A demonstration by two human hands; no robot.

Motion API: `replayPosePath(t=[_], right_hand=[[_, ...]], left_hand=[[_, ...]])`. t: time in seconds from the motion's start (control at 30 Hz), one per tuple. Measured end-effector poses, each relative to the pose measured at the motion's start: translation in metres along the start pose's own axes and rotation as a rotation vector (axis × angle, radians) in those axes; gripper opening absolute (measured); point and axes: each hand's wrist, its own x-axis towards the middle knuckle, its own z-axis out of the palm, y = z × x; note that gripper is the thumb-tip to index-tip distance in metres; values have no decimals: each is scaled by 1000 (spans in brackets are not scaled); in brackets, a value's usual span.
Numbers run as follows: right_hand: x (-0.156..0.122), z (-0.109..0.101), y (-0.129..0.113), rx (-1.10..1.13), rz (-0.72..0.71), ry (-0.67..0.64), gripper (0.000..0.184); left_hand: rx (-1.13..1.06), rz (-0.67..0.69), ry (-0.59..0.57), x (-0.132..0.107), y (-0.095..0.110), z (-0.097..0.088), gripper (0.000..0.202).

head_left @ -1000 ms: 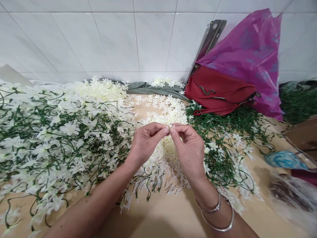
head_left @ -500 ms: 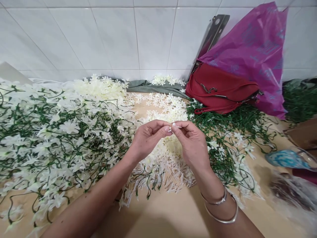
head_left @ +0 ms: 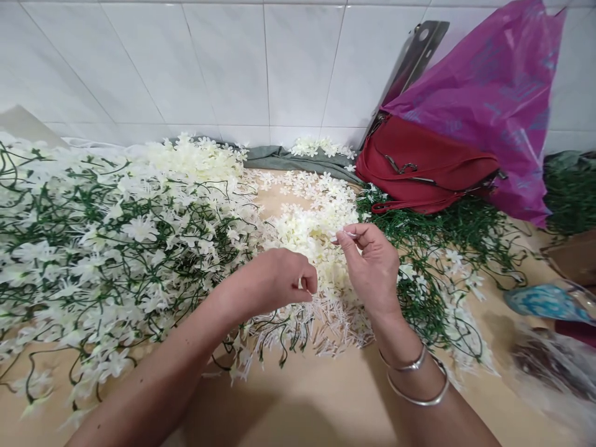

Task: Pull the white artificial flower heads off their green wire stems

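My right hand (head_left: 374, 267) pinches a thin white flower stamen (head_left: 350, 234) between thumb and forefinger, above loose cream artificial petals (head_left: 302, 230). My left hand (head_left: 282, 282) hangs lower, back of the hand up, over a heap of white stamens (head_left: 333, 323). Its thumb and forefinger curl into a small ring with the tips close together; anything between them is too small to make out. Left of the hands spreads a large pile of white artificial flowers with green stems (head_left: 139, 254). Green stems (head_left: 426, 310) lie beside my right wrist.
A red handbag (head_left: 423, 161) and a purple plastic bag (head_left: 493, 93) stand against the tiled wall (head_left: 302, 62), near a metal bar (head_left: 421, 53). A green cloth (head_left: 298, 161) runs along the wall. At right lie a blue patterned item (head_left: 542, 302) and a clear plastic bag (head_left: 554, 366).
My hands were together, fingertips meeting over the petals. Now the left has moved away and down toward the stamen heap, while the right stays up with the small white piece. The view has shifted slightly.
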Motion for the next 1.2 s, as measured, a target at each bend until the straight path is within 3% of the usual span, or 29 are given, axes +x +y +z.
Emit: replayPosePath(t=[0.07, 0.23, 0.3, 0.4, 0.5, 0.67, 0.8, 0.93, 1.07, 1.2], right_hand=[[1, 0, 0, 7, 7, -3, 11], [2, 0, 0, 41, 24, -10, 11], [3, 0, 0, 46, 25, -13, 12], [3, 0, 1, 53, 29, -14, 13], [3, -1, 2, 70, 28, 2, 14], [3, 0, 0, 155, 50, 6, 17], [3, 1, -3, 268, 84, 43, 18], [6, 2, -3, 442, 138, 45, 20], [7, 3, -7, 616, 226, -55, 24], [4, 3, -19, 735, 235, -151, 21]], left_hand=[[124, -37, -94, 0, 5, 6, 5], [461, -138, -247, 3, 19, 23, 19], [548, -138, -276, 5, 23, 26, 7], [565, -152, -277, 6, 23, 22, 16], [429, -170, -173, 3, 17, 8, 12], [47, -40, 242, -3, 4, -11, 10], [-225, -74, 489, 0, -2, -9, 11], [-382, -78, 538, 6, -7, -4, 17], [-343, -118, 552, 10, -11, -1, 23], [-352, -56, 504, 11, -14, 2, 18]])
